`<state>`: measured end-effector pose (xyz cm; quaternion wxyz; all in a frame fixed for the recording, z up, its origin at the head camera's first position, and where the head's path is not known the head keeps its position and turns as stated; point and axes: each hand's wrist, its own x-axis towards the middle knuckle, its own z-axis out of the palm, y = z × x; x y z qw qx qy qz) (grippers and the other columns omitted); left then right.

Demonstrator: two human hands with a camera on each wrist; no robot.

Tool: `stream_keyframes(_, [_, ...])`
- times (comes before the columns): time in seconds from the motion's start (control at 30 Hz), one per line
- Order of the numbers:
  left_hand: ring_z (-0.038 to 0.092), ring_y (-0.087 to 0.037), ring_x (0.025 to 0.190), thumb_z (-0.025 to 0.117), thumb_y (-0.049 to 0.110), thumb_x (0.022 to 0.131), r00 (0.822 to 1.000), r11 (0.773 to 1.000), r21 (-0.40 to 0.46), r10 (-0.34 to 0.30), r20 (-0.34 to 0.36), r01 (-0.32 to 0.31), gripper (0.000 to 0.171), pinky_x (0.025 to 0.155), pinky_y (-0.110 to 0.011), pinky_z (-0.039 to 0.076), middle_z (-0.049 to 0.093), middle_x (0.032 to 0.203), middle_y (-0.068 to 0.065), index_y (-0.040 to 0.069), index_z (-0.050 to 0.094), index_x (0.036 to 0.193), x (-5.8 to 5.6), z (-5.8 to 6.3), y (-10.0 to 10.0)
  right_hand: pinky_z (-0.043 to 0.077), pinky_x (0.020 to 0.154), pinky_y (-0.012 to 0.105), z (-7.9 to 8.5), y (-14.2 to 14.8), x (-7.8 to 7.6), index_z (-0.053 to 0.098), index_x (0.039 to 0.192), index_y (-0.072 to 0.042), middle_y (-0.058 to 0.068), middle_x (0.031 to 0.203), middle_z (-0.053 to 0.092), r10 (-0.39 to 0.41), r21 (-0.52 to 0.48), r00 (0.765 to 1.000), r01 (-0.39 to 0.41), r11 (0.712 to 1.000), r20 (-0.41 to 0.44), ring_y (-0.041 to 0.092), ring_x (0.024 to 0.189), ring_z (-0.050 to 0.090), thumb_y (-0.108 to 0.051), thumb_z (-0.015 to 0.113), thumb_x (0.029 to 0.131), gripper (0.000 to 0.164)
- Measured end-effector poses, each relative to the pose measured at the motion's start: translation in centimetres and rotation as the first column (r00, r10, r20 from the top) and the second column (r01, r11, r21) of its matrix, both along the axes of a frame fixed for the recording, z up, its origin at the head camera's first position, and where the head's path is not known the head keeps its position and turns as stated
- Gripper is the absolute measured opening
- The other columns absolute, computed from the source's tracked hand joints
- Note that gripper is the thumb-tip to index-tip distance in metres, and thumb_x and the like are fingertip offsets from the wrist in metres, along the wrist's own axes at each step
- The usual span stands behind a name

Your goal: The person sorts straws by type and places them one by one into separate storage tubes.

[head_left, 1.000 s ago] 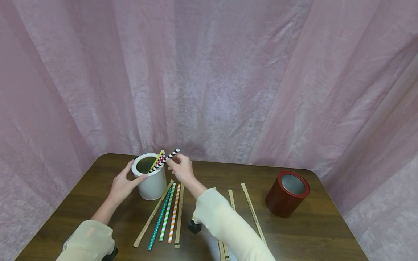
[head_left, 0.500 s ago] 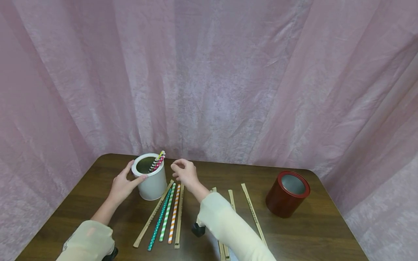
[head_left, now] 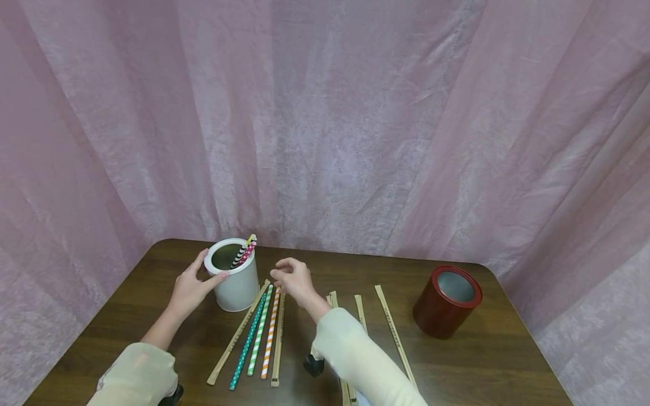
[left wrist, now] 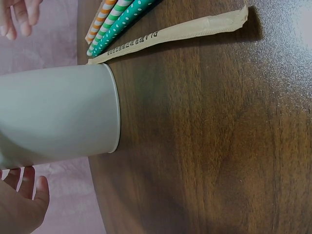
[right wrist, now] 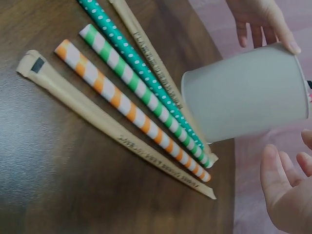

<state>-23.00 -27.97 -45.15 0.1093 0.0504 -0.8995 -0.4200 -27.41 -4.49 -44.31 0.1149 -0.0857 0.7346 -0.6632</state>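
Observation:
My left hand [head_left: 189, 287] holds the white can [head_left: 237, 290] at its rim, thumb on the near side and fingers round the left. Paper straws lean inside against the right of the rim: a black-and-white striped straw [head_left: 237, 259], a pink dotted straw [head_left: 248, 252] and a yellow one behind them. Just right of the can, my right hand [head_left: 295, 282] hovers with loosely bent fingers and nothing in them. Below it lie an orange-striped straw [right wrist: 126, 108], a green-striped straw [right wrist: 141, 90] and a teal dotted straw [right wrist: 134, 61], between two paper-wrapped straws [right wrist: 97, 114].
A red can [head_left: 442, 304] stands at the right of the wooden table [head_left: 487, 361]. Several more wrapped straws [head_left: 393, 327] lie between it and the coloured ones, partly hidden under the right sleeve [head_left: 360, 355]. A pink curtain [head_left: 325, 124] hangs behind the table.
My right hand has let go of the black-and-white straw, which has dropped into the white can, and has moved right and down toward the straws. My left hand has stayed put.

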Motion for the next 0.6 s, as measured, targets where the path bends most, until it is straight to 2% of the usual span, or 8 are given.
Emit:
stream_keyframes(0.17, [0.029, -0.042, 0.126, 0.063, 0.047, 0.076, 1.000, 1.000, -0.001, 0.005, -0.006, -0.005, 0.087, 0.095, -0.060, 0.027, 0.031, 0.139, -0.024, 0.011, 0.019, 0.141, 0.0, 0.0, 0.0, 0.053, 0.058, 0.036, -1.1, 0.2, 0.3, 0.056, 0.105, -0.002, 0.008, 0.085, 0.063, 0.027, 0.019, 0.999, -0.027, 0.999, 0.039, 0.010, 0.059, 0.058, -0.013, 0.062, 0.081, 0.027])
stream_keyframes(0.27, [0.029, -0.042, 0.126, 0.063, 0.047, 0.076, 1.000, 1.000, -0.001, 0.005, -0.003, -0.005, 0.087, 0.095, -0.060, 0.026, 0.031, 0.139, -0.024, 0.011, 0.019, 0.142, 0.0, 0.0, 0.1, 0.053, 0.063, 0.042, -1.8, 0.3, 0.6, 0.055, 0.105, -0.002, 0.006, 0.083, 0.061, 0.043, 0.023, 0.997, -0.044, 0.999, 0.064, 0.018, 0.063, 0.061, -0.012, 0.063, 0.081, 0.027])
stream_keyframes(0.4, [0.030, -0.042, 0.126, 0.062, 0.049, 0.076, 1.000, 1.000, -0.003, 0.007, -0.003, -0.007, 0.087, 0.095, -0.060, 0.027, 0.033, 0.138, -0.023, 0.012, 0.019, 0.142, 0.0, -0.1, 0.0, 0.053, 0.063, 0.043, -2.6, 0.4, 1.0, 0.053, 0.106, -0.001, 0.005, 0.082, 0.058, 0.068, 0.033, 0.994, -0.071, 0.997, 0.091, 0.032, 0.074, 0.063, -0.010, 0.063, 0.079, 0.030])
stream_keyframes(0.6, [0.032, -0.041, 0.124, 0.062, 0.049, 0.076, 1.000, 1.000, -0.005, 0.007, -0.016, -0.007, 0.087, 0.093, -0.060, 0.029, 0.035, 0.137, -0.023, 0.012, 0.020, 0.141, -0.2, -0.3, 0.0, 0.053, 0.062, 0.040, -3.6, 0.6, 1.5, 0.048, 0.113, 0.004, 0.009, 0.088, 0.059, 0.117, 0.093, 0.986, -0.129, 0.987, 0.122, 0.032, 0.077, 0.062, -0.009, 0.064, 0.079, 0.040])
